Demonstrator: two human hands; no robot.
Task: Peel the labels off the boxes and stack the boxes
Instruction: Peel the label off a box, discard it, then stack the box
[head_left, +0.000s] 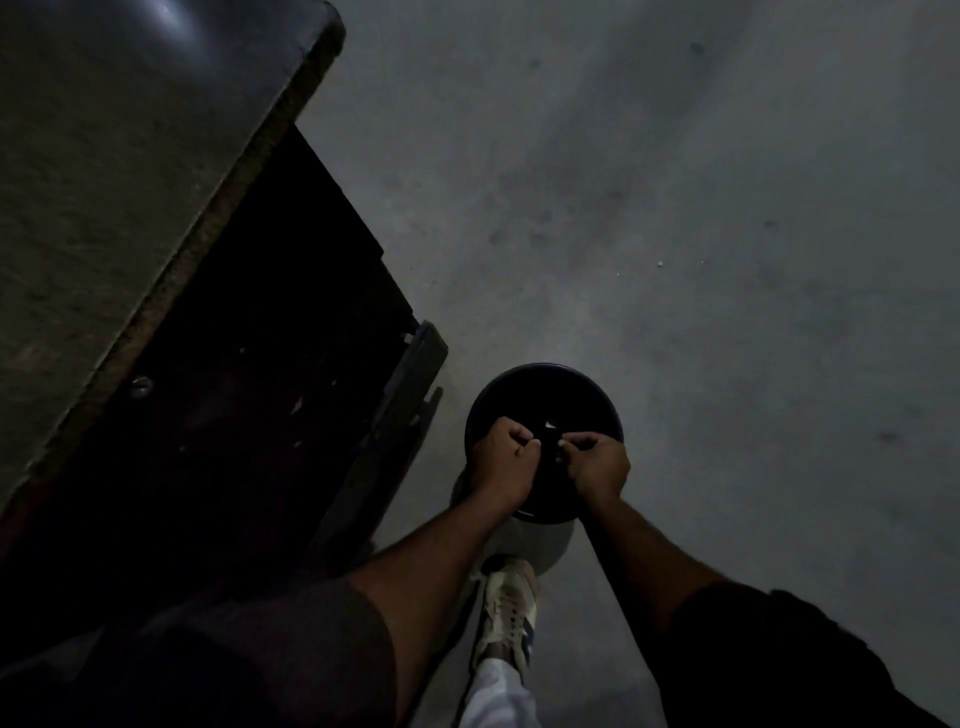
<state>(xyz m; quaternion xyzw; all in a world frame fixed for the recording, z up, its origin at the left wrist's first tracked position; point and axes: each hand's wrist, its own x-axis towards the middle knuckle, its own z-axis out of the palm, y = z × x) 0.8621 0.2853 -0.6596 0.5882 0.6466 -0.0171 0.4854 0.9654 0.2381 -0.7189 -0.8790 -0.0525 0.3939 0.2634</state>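
Dim light is hiding the pinched thing

Both hands (550, 457) are covering something too dark to identify; the bin (545, 400) interior is showing black.

The scene was dim. Both hands met over a round black bin (543, 400) standing on the grey concrete floor (701, 208). The left hand (503, 460) and right hand (594, 462) were curled, fingertips pinching something small and dark between them; what it was could not be made out. A pale scrap (550, 425) showed inside the bin just beyond the fingers. Near the bin, a pale sneaker (508, 608) rested on the floor. To the left, a worn table (104, 182) stood above dark shelving (270, 364).
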